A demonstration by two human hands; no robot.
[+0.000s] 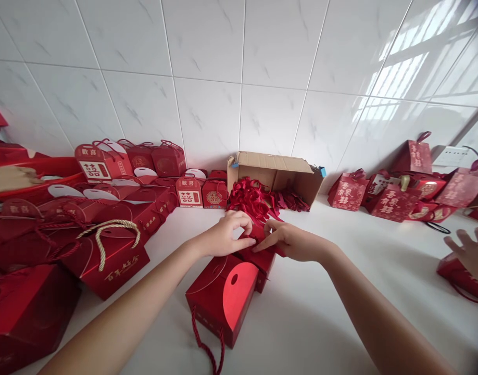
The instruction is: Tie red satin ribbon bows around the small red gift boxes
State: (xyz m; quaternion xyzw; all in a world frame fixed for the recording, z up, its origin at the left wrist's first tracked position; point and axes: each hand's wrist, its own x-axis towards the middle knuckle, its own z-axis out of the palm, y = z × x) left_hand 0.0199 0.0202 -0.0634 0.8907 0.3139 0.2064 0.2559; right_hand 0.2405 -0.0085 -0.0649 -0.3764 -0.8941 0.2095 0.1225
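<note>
A white tabletop is set against a wall of pale, grey-veined tiles, on which a barred reflection is seen at right. The handled red box is placed in the middle, just behind a nearer red box with twisted cord. Over its top the left hand is bent, thumb and forefinger held close; the right hand is half curled, its forefinger stretched there. Whether anything is pinched by either is not clearly shown. Red ribbons are heaped in a far carton; decorated boxes are crowded at left.
</note>
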